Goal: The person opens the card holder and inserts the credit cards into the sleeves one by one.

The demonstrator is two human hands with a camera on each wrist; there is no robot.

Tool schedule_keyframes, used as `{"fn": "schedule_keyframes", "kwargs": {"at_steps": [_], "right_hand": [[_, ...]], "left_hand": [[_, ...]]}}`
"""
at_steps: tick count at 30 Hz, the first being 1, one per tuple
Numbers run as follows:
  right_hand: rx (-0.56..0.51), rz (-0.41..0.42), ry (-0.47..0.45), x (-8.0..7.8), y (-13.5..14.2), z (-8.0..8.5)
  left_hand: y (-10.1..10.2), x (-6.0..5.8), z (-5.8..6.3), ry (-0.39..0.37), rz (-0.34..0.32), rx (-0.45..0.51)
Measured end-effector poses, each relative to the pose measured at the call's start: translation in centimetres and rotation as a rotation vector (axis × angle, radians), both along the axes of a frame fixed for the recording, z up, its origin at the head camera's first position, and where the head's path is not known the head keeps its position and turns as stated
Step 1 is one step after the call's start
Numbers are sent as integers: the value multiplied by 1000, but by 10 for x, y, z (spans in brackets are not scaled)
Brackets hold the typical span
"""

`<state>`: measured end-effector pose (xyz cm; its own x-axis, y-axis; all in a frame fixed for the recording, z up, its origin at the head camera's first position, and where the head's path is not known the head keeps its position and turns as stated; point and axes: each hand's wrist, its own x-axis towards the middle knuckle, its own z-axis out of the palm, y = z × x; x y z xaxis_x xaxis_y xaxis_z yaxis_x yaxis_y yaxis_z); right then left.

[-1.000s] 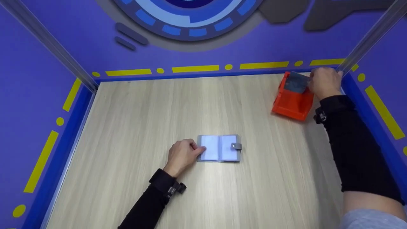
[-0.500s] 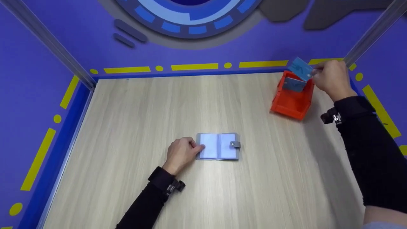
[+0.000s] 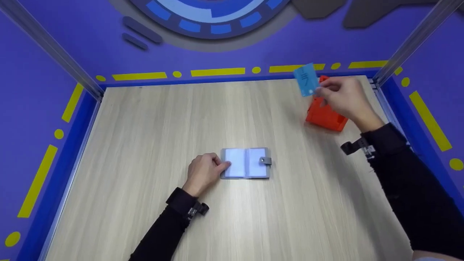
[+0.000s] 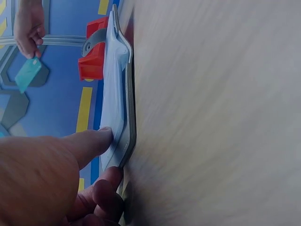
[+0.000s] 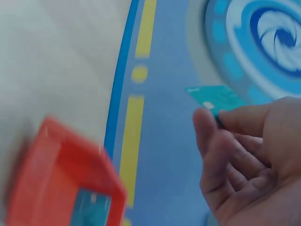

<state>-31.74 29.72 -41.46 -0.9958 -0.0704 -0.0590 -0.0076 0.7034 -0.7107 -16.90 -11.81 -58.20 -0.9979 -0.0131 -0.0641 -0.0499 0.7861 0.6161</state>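
Note:
A grey card holder (image 3: 237,163) lies spread flat on the table, its pale clear sleeves facing up and a snap strap at its right edge. My left hand (image 3: 204,172) pinches its left edge, thumb on top and fingers beneath, as the left wrist view (image 4: 61,165) also shows. In the air at the back right, my right hand (image 3: 346,98) pinches a teal bank card (image 3: 306,79) by one corner between thumb and fingers. Below that hand stands a red bin (image 3: 326,117), partly covered by it. Another teal card (image 5: 91,207) sits inside the bin in the right wrist view.
The light wood table (image 3: 163,127) is bounded by a blue-purple back wall (image 3: 217,63) and side walls with yellow markings. Metal posts stand in the back corners. The red bin is near the back right corner.
My right hand has lifted the bank card out of the red bin and brought it left and toward me. My left hand has kept its hold on the card holder.

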Motion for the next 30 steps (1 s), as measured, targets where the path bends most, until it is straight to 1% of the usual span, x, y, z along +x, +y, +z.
{"fn": "schedule_keyframes", "kwargs": {"at_steps": [4, 9, 11, 13, 17, 19, 22, 27, 30], "right_hand": [[-49, 74, 33, 20, -28, -6], [-131, 131, -15, 39, -51, -21], [-150, 167, -39, 46, -58, -27], [-142, 208, -49, 52, -65, -33], [-94, 259, -117, 65, -79, -44], [-70, 262, -161, 71, -87, -49], [-52, 276, -203, 78, -98, -58], [-73, 319, -245, 87, -111, -72], [-71, 321, -277, 91, -116, -80]], "left_hand": [[0, 0, 1, -8, 7, -1], [1, 0, 1, -12, 12, -4], [1, 0, 1, -14, 10, -5], [2, 0, 1, -16, 10, -8], [2, 0, 1, -15, 10, -13], [2, 0, 1, -14, 9, -16], [3, -1, 1, -12, 11, -23], [3, -1, 0, -15, 19, -36], [3, 0, 0, -16, 20, -40]]}}
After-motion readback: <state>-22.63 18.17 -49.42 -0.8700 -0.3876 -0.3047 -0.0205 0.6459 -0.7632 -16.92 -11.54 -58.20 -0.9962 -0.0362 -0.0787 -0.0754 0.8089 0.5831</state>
